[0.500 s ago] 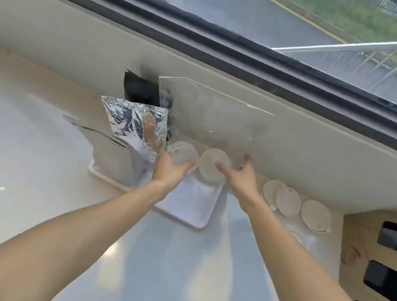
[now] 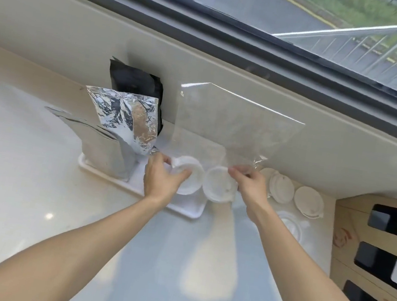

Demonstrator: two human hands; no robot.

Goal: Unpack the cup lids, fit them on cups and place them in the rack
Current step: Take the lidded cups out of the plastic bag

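Head view: left hand [image 2: 162,177] gripping lid [image 2: 187,178], right hand [image 2: 249,182] pinching clear bag [image 2: 235,127]; unpacking lids; next, probably freeing lid from bag.

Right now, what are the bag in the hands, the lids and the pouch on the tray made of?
Clear bag: thin glossy plastic film; the wall shows through it.
Lids: white, slightly translucent, probably moulded plastic.
Silver pouch: crinkled, mirror-like, likely foil laminate.
Tray: white, smooth, apparently plastic.

The head camera looks forward and down, close over the counter [image 2: 19,174] toward the window [image 2: 317,18].
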